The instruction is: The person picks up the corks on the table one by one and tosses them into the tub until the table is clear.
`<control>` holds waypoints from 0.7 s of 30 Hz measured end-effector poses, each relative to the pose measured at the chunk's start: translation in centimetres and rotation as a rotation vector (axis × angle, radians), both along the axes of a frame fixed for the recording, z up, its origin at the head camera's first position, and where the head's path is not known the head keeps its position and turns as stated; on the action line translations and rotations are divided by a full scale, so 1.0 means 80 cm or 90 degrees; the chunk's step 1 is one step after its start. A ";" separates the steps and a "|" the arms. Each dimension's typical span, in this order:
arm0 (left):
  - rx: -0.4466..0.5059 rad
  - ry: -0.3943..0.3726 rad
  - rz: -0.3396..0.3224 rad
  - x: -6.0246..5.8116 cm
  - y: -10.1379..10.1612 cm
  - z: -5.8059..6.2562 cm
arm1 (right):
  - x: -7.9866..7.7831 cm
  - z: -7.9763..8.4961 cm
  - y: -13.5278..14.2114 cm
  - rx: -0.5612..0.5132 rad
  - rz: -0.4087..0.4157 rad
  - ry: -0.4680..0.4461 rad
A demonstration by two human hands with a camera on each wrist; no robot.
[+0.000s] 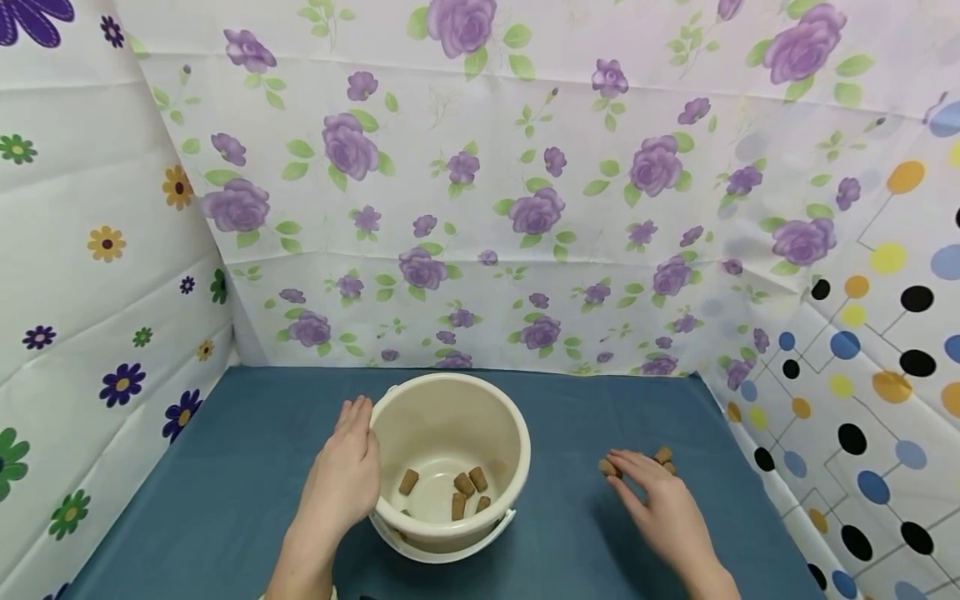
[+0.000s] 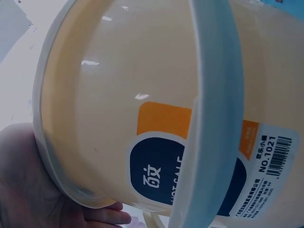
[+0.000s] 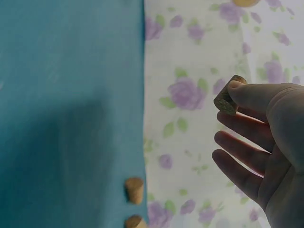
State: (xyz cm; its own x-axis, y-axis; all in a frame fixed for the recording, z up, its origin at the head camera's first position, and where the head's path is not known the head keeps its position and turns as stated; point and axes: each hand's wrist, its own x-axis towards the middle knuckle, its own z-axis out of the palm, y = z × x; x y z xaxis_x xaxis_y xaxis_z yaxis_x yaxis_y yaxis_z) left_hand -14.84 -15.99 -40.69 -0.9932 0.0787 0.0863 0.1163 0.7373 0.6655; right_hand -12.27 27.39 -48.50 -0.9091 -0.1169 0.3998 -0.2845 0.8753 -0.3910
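A cream plastic bucket [image 1: 450,383] stands upright on the blue cloth, with several brown corks [image 1: 458,505] lying on its bottom. Against the bucket's left side rests my left hand [image 1: 341,475], its fingers extended along the rim. In the left wrist view, part of that hand [image 2: 28,185] shows beside the bucket's wall [image 2: 118,61]. To the right of the bucket, my right hand [image 1: 663,508] pinches a cork [image 3: 230,95] between thumb and index finger, the other fingers spread. Just past this hand lie more loose corks [image 1: 663,455] on the cloth.
The bucket's handle [image 1: 450,553] hangs down at its near side. A label [image 2: 156,161] is stuck on the bucket's wall. Behind the blue cloth [image 1: 285,417] rises a flowered sheet [image 1: 480,217], with patterned sheets at left and right.
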 end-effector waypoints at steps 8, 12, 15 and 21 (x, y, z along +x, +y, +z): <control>-0.004 -0.001 0.000 0.001 0.001 0.002 | -0.006 0.023 -0.029 -0.038 0.037 0.051; -0.006 -0.001 -0.002 0.002 0.000 0.002 | -0.007 0.033 -0.045 -0.059 0.063 0.079; -0.006 0.003 -0.003 0.001 0.000 0.002 | -0.007 0.042 -0.056 -0.077 0.083 0.099; -0.010 0.002 -0.005 0.000 0.001 0.002 | -0.006 0.060 -0.075 -0.107 0.107 0.128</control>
State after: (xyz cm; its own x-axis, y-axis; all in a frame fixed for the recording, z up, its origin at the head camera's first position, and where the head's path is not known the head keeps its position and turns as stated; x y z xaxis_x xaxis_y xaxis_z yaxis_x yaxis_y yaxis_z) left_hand -14.85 -15.93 -40.54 -0.9923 0.0875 0.0875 0.1234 0.7472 0.6530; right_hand -12.73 21.37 -43.71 -0.7838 -0.1755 0.5957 -0.5055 0.7375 -0.4478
